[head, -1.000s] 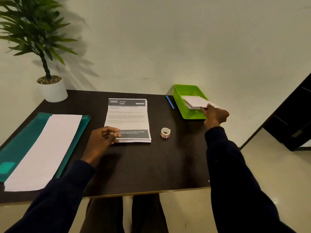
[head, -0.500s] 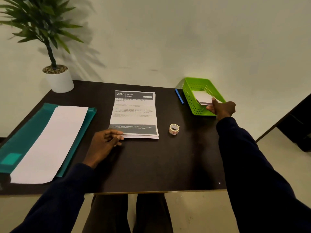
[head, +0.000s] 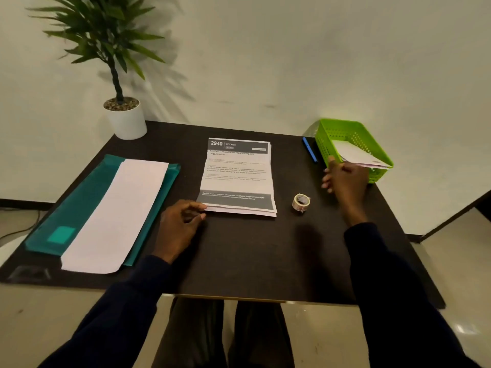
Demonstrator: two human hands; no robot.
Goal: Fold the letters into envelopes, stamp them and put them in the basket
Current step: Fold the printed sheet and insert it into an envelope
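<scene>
Right hand (head: 345, 179) has let go of the envelope (head: 356, 155) and pulled back from the green basket (head: 329, 144), right of frame. Its fingers are loose and hold nothing. The envelope now lies in the basket, one edge over the rim, so one letter looks done. Left hand (head: 180, 224) sits at the lower-left corner of the letter stack (head: 236, 176), centre frame, fingertips touching; pinch or just touch, can't tell. Next letter likely. Stamp roll (head: 301, 202) is right of the stack. Dark table (head: 252, 256), pale wall, potted plant (head: 125, 112) upper left.

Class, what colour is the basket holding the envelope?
Bright green basket, seen best in the head view.
</scene>
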